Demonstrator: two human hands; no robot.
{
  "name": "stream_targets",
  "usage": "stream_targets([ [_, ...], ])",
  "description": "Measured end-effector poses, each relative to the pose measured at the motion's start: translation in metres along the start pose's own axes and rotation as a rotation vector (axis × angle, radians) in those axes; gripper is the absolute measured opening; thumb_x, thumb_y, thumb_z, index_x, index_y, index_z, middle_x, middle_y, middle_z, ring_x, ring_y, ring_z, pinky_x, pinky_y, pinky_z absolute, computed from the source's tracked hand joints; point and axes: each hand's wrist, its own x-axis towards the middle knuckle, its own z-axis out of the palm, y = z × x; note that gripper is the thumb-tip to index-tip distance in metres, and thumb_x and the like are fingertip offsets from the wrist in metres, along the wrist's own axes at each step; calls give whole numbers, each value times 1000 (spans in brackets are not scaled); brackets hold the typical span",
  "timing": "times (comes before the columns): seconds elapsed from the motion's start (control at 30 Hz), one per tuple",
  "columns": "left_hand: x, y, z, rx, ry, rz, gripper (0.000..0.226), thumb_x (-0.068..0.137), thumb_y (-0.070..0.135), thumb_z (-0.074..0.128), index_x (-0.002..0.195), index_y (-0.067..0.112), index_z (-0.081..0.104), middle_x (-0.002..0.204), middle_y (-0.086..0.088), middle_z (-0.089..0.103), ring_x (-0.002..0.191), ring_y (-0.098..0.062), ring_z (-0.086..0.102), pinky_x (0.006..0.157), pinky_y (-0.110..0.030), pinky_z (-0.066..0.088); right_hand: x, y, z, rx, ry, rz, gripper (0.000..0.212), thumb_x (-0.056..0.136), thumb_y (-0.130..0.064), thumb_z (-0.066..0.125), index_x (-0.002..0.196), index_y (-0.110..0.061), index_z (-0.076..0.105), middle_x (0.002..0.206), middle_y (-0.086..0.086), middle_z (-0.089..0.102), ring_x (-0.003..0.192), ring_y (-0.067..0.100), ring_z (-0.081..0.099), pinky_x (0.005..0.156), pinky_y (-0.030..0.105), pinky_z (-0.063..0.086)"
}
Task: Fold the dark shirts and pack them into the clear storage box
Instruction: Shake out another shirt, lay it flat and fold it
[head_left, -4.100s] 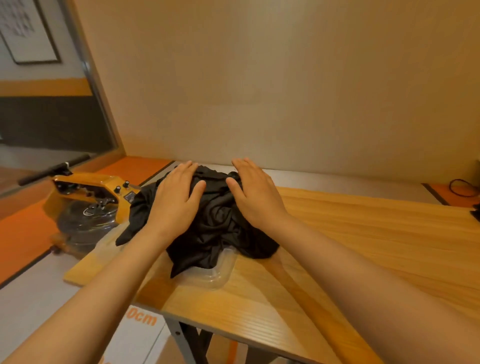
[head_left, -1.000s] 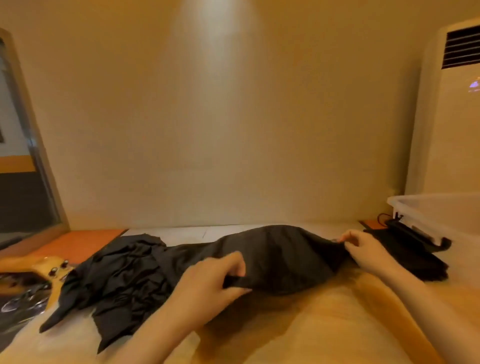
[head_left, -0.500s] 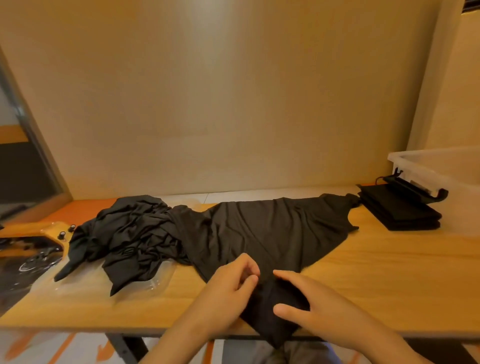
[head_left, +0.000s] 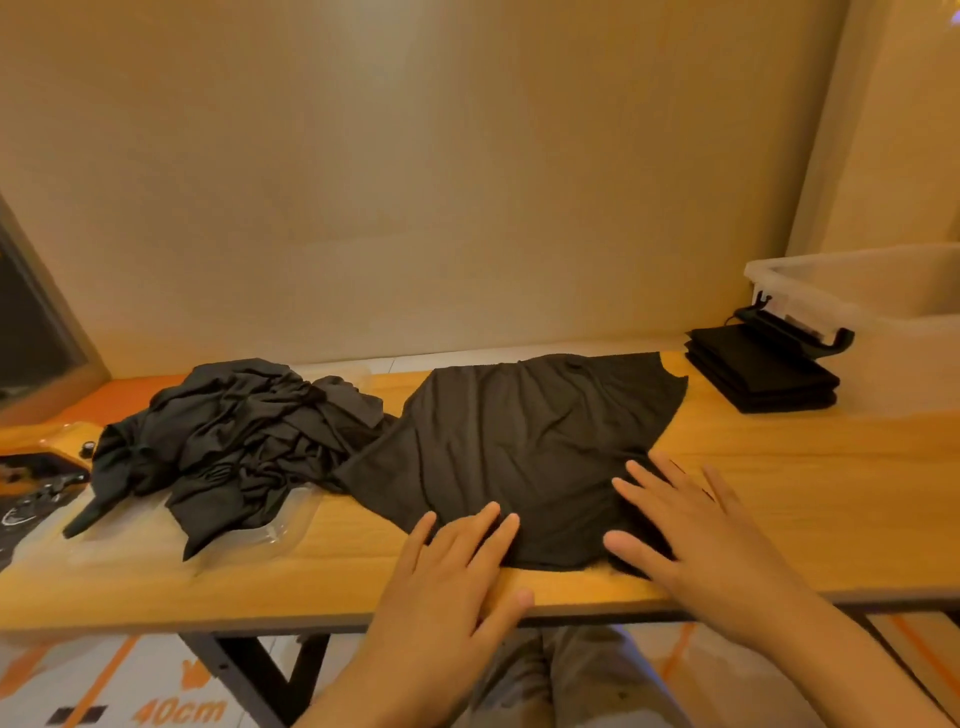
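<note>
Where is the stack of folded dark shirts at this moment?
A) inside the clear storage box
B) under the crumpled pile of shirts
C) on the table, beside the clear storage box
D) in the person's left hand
C: the folded stack lies on the wooden table, next to the clear storage box, not inside it.

We see the spread shirt (head_left: 524, 441) plain black, no print. Crumpled pile (head_left: 228, 441) and folded stack (head_left: 758, 374) are the same black. Storage box (head_left: 883, 291) is clear with a milky tint, its latch (head_left: 795, 332) black. Table (head_left: 779, 467) is honey wood with straight lengthwise grain. Wall (head_left: 415, 182) is plain beige. Floor (head_left: 156, 670) is pale with orange stripes and orange "40cm" lettering.
</note>
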Motion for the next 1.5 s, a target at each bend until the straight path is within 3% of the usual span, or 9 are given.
stream_targets([
  [0.17,11,-52,1,62,-9,-67,95,67,85,-7,147,36,-18,154,16,-29,139,0,-30,113,-22,-20,-18,-13,9,-78,-101,-20,113,54,-90,-6,151,-32,-11,152,-21,-21,139,-1,-24,114,27,-15],
  [0.33,-3,-76,4,6,-1,-160,113,58,93,-10,153,33,-2,161,12,-8,145,-3,-11,115,-25,-9,-27,11,23,-113,-41,-12,110,55,-92,-15,149,-34,-10,153,-18,-15,140,-1,-14,113,23,-3],
  [0.47,-24,-69,9,14,157,-113,101,69,93,5,150,35,22,145,18,30,134,-6,26,114,-25,15,-38,29,33,-105,173,-60,71,86,-70,30,132,-22,56,132,-4,58,121,10,53,96,29,39],
  [0.63,-34,-88,4,2,229,37,84,77,86,29,144,37,35,124,29,41,113,9,33,90,-15,32,-45,65,35,-126,253,-256,100,50,-20,94,137,-23,46,135,1,57,125,10,44,111,26,24],
  [0.77,-37,-109,5,1,150,55,84,74,88,27,145,43,28,148,27,23,136,6,21,110,-24,26,-51,84,31,-115,194,-211,105,64,-14,86,148,-34,26,143,-6,49,131,5,38,112,27,18],
  [0.97,-50,-110,8,6,291,205,41,87,51,52,122,31,61,116,14,62,104,-1,53,87,-18,43,-59,104,24,75,220,-159,84,79,-6,74,134,-56,35,141,-25,42,131,6,42,110,22,31],
  [1.13,-59,-101,-7,-60,388,285,29,94,43,45,105,27,67,96,14,67,91,4,55,77,-14,46,-57,98,10,140,363,-97,73,78,2,73,125,-45,43,124,-20,52,112,2,52,92,26,42],
  [1.37,-51,-99,-31,-371,425,77,36,79,30,72,111,45,65,97,27,68,90,8,63,81,-6,46,-49,96,-9,314,388,6,52,88,-8,62,109,-54,49,108,-22,56,98,-1,54,79,13,41],
  [1.5,-13,-102,-61,-471,470,-32,33,78,2,71,91,32,73,88,18,72,79,0,68,76,-13,52,-3,86,-47,541,540,8,23,85,-12,66,85,-34,64,82,-19,63,81,-1,59,65,16,46],
])
